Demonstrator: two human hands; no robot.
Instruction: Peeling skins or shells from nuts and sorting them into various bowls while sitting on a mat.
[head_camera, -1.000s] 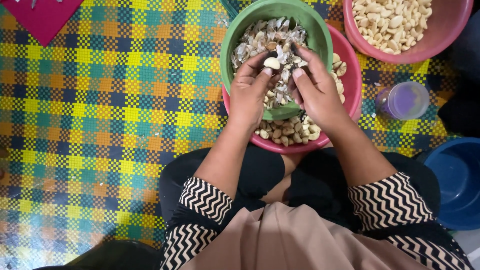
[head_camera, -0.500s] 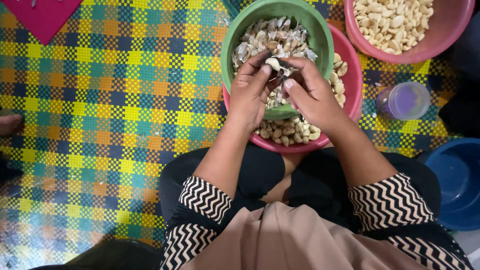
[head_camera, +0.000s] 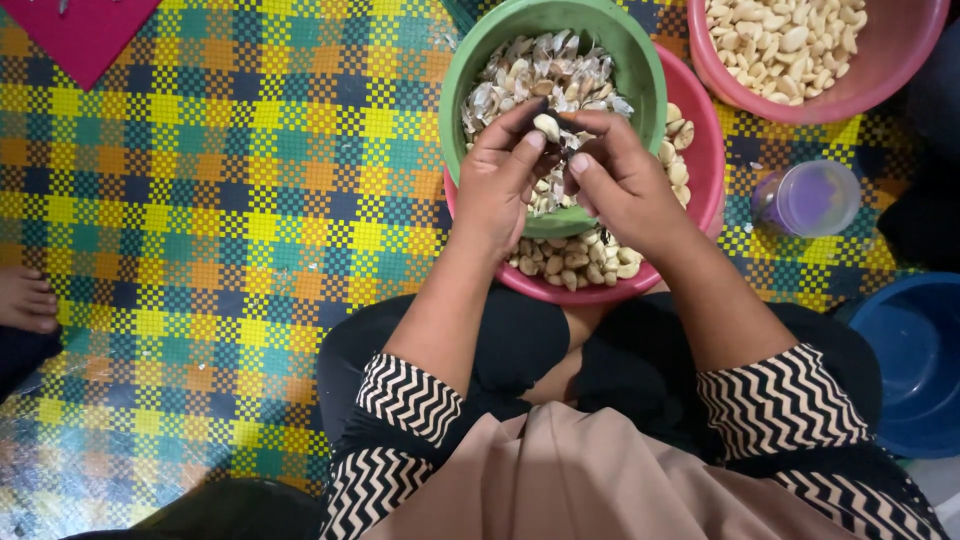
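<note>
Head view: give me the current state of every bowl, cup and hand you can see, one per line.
Green bowl: stacked inside a pink bowl, holding pale shells and skins.
Pink bowl: under the green one, nuts showing around its rim.
Second pink bowl: top right, filled with peeled pale nuts.
Purple cup: upright, open-topped, on the mat.
Blue basin: right edge, looks empty.
Left hand: pinching a pale nut.
Right hand: fingertips at the same nut.

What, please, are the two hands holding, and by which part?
The left hand pinches a pale nut by its end between thumb and fingers; the right hand touches it from the other side.
</note>
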